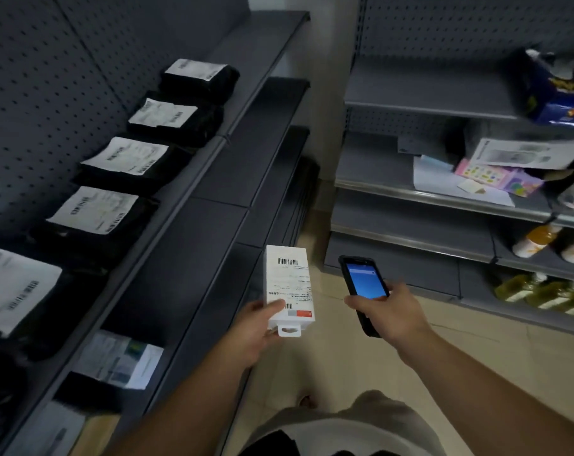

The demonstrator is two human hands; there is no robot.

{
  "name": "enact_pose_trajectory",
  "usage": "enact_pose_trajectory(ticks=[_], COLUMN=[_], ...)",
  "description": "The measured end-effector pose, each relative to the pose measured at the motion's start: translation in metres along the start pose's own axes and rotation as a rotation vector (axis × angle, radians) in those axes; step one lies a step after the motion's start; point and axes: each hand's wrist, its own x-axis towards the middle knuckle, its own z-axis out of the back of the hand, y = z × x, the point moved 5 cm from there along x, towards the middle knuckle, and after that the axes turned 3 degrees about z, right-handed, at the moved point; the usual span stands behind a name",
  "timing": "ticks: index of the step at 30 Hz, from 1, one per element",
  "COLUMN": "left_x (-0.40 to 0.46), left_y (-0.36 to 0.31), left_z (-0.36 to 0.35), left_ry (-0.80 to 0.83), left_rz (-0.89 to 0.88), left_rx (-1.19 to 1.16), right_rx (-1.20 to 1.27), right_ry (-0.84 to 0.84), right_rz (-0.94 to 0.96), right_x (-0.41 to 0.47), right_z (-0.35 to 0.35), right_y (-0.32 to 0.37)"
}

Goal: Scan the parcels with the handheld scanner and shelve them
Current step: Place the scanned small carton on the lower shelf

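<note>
Head view looks down an aisle at two bare hands held out in front of the person, with the small white parcel (289, 286) as the thing everything else sits around. The left hand (261, 327) holds that box by its lower end, thumb laid on the label near the bottom and fingers curled underneath, so the barcode at the top faces up. Just to the right of the box, apart from it, the right hand (389, 311) is wrapped round the handheld scanner (361, 289), whose blue screen is lit and faces the person.

To the left of the box runs a dark shelf unit (193, 179). On its upper level lies a row of black parcels (114, 222), each with a white label facing up, and below them one more labelled packet (121, 360) rests on a lower level. These read as the part already done, though nothing here proves each one was scanned.

Judging by the pose, the box in hand is at the scanning step: label presented, scanner beside it but not clearly aimed at the barcode. Whether the scan has registered cannot be read from the screen. What remains, at the least, is confirming this scan and placing the box on the shelf unit. No further unshelved parcels are visible from here.
</note>
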Motion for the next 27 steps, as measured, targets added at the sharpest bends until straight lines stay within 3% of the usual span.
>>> enact_pose_trajectory(ticks=[7, 14, 27], left_x=[0.039, 0.067, 0.059], left_y=[-0.024, -0.041, -0.016], left_z=[0.028, 0.038, 0.069], left_ry=[-0.112, -0.328, -0.615], left_rz=[-0.021, -0.044, -0.077], left_rx=[-0.208, -0.499, -0.86], right_rx=[-0.054, -0.158, -0.449], right_ry=[0.171, 0.413, 0.773], right_rz=[0.089, 0.181, 0.314], right_x=[0.082, 0.156, 0.181], right_z=[-0.046, -0.093, -0.198], right_y=[0.059, 0.122, 0.188])
